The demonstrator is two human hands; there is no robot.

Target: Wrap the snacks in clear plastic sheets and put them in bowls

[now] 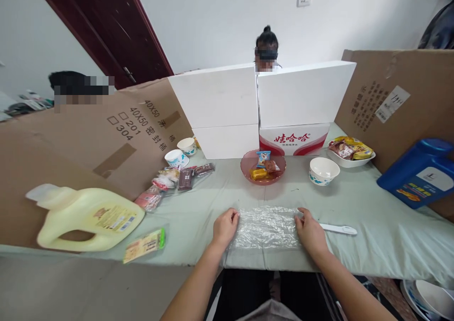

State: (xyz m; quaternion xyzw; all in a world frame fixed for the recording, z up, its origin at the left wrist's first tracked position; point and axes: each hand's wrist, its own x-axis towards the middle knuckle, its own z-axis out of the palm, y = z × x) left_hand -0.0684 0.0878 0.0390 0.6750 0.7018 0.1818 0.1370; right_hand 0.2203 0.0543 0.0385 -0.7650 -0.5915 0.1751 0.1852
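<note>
Pressing both hands on a crinkled clear plastic sheet (266, 227) lying flat at the near edge of the table (372, 203), at 6 o'clock. Left hand (224, 227) sits on the sheet's left edge, fingers curled down, tips pinching or pinning the film; right hand (309, 231) does the same on the right edge. Neither hand closes fully around anything, just flat contact on the plastic. White flat tool (338, 229) lies just beside the right hand, at 3 o'clock. Pink bowl (263, 169) with wrapped snacks sits at 12 o'clock from the sheet, white bowl (324, 170) at 1 o'clock, yellow jug (85, 217) on its side at 9 o'clock, blue jug (418, 172) at 2 o'clock. To do it well, I judge: keep even tension on both edges, smooth outward so the film lies flat without wrinkles, don't let it cling to itself.
</note>
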